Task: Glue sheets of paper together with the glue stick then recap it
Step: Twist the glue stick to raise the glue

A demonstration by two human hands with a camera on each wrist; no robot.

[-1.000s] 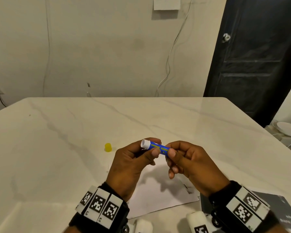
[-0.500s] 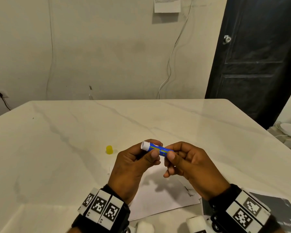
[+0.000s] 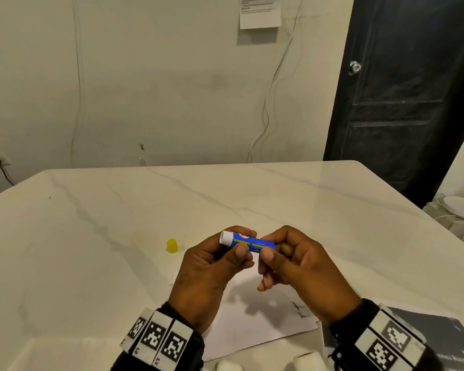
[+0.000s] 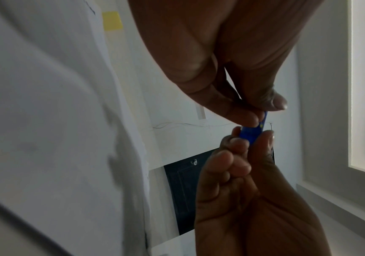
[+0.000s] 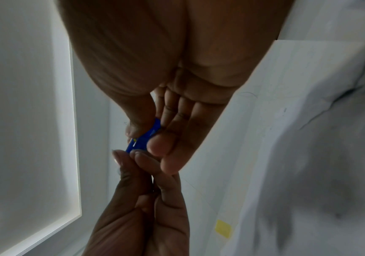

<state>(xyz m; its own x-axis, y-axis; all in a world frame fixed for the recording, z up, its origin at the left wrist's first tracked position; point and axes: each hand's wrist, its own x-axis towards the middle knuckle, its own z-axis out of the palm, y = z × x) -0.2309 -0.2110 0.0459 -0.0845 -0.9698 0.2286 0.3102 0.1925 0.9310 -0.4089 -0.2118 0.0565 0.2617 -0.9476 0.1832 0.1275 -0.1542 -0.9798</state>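
Early stage, I judge: both the left hand (image 3: pixel 214 266) and right hand (image 3: pixel 295 266) pinch the uncapped glue stick (image 3: pixel 248 242) above the paper (image 3: pixel 255 325), its yellow cap (image 3: pixel 172 245) on the table (image 3: pixel 91 236), gluing seemingly unstarted, recapping left.

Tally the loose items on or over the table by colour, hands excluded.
Blue: 1, the glue stick, held over the table by left hand and right hand.
Yellow: 1, the cap, standing on the table.
White: 1, the paper; how many sheets, I cannot tell.
Dark grey: 1, the booklet.
Total: 4.
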